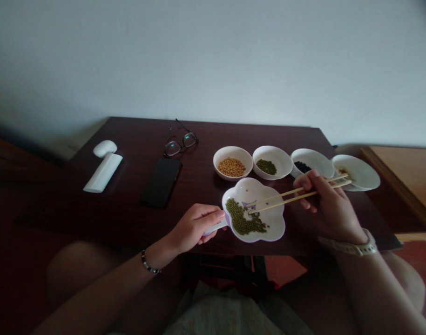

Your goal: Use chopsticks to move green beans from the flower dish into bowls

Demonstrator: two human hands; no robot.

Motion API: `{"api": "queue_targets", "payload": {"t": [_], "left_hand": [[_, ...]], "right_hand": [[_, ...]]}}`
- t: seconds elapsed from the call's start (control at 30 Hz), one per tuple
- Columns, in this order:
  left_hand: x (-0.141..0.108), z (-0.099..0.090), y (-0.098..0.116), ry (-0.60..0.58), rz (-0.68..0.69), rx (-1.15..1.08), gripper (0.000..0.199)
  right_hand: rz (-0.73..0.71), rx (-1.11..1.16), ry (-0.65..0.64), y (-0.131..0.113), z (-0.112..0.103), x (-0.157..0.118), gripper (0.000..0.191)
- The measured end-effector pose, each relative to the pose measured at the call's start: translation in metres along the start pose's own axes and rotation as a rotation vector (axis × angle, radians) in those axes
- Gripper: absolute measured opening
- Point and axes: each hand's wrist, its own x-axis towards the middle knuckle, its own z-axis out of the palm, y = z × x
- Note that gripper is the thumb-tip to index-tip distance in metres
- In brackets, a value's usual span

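While the left hand (pixel 195 228) closes around the short handle of a white flower-shaped dish (pixel 272 223), the right hand (pixel 326 200) holds a pair of wooden chopsticks (pixel 296 195) in a narrow grip. Their tips reach over the dish, close to a heap of mung beans (pixel 242 218) on its near left part. A bead bracelet (pixel 150 263) is on the left wrist, and a pale watch strap (pixel 348 246) is on the right wrist. Farther away, on the dark wooden surface (pixel 129 144), four white bowls stand in a row: a bowl of soybeans (pixel 233 151), a bowl of green beans (pixel 272 153), a bowl of black beans (pixel 314 156), and at right a bowl (pixel 362 174) whose small contents I cannot tell. To the left lie a black phone (pixel 161 182), eyeglasses (pixel 180 144) and a white object (pixel 103 167).
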Motion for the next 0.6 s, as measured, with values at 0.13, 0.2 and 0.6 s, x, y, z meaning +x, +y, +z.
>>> {"api": "queue_targets", "payload": {"t": [0.13,0.2,0.6], "left_hand": [[0.0023,0.0021,0.0004,0.005,0.003,-0.005,0.049],[0.0029,0.0020,0.0001,-0.001,0.005,-0.008,0.050],[0.0008,0.0017,0.0012,0.001,0.003,0.006,0.049]], "right_hand": [[0.048,-0.002,0.007,0.0044,0.0043,-0.0030,0.047],[0.058,0.006,0.001,0.0054,0.0051,-0.0032,0.047],[0.017,-0.052,0.039,-0.0018,0.0076,-0.0031,0.051]]}}
